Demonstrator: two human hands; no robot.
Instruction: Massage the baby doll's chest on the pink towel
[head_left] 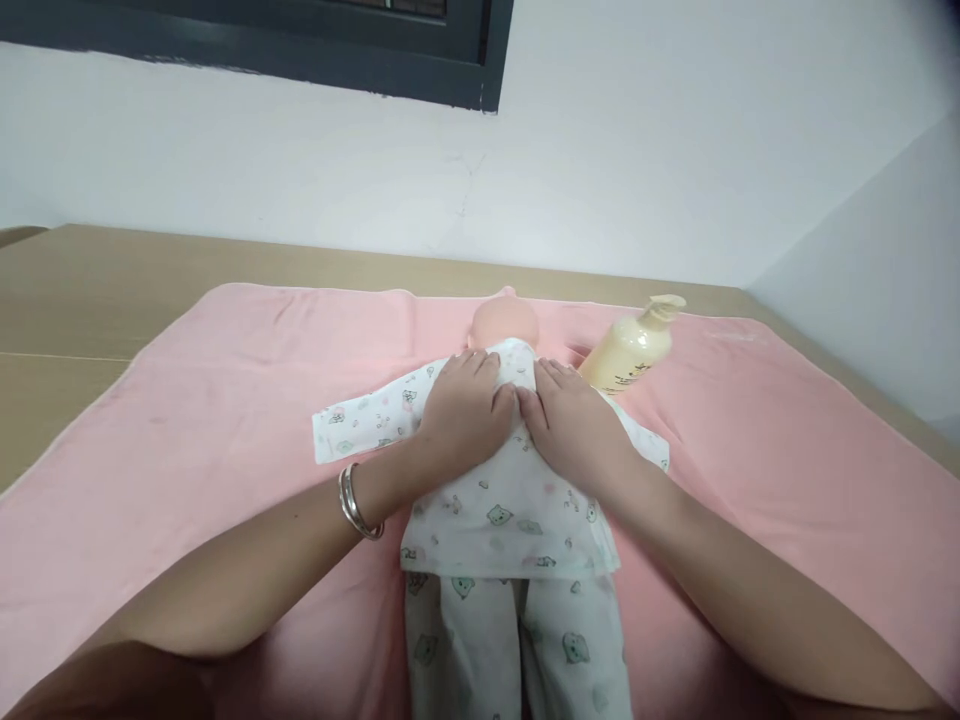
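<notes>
A baby doll lies on a pink blanket [262, 400], its bald head [506, 322] at the far end. It wears a white printed top [510, 520] with long sleeves spread to both sides, and matching trousers [574, 640]. My left hand [466, 415] rests flat on the left of the doll's upper body, fingers extended. On the right side of the upper body lies my right hand [574, 425], also flat, with the two thumbs close together. Neither hand grips anything. Two silver bangles circle my left wrist.
A pale yellow pump bottle [628, 350] leans on the blanket beyond my right hand, beside the right sleeve. The wooden table [82, 290] shows around the blanket. Behind it stand a white wall and a dark window frame [300, 50].
</notes>
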